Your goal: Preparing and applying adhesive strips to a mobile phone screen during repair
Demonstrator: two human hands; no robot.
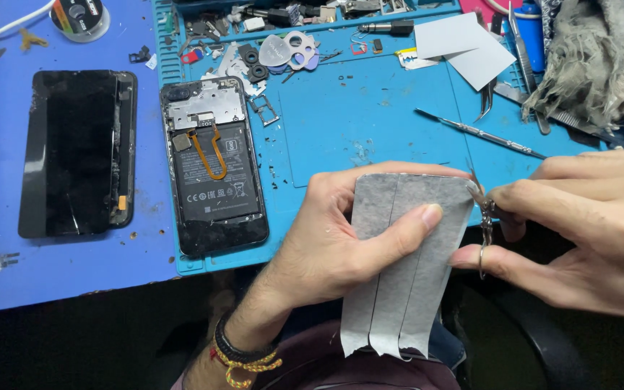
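Note:
My left hand [341,238] holds a grey rectangular sheet [406,274] with long backing strips, thumb pressed on its face, over the front edge of the blue work mat [370,123]. My right hand [579,231] grips metal tweezers [484,217] whose tips touch the sheet's upper right corner. An opened phone [214,170] with exposed battery and an orange flex cable lies on the mat at the left. A cracked black screen panel [77,152] lies beside it on the blue table.
A thin metal pry tool [478,133] lies on the mat beyond my hands. More tweezers [525,58], grey cards [464,43], picks and small parts [283,50] crowd the back. A grey cloth [601,58] sits at the back right, a solder wire spool [79,16] at the back left.

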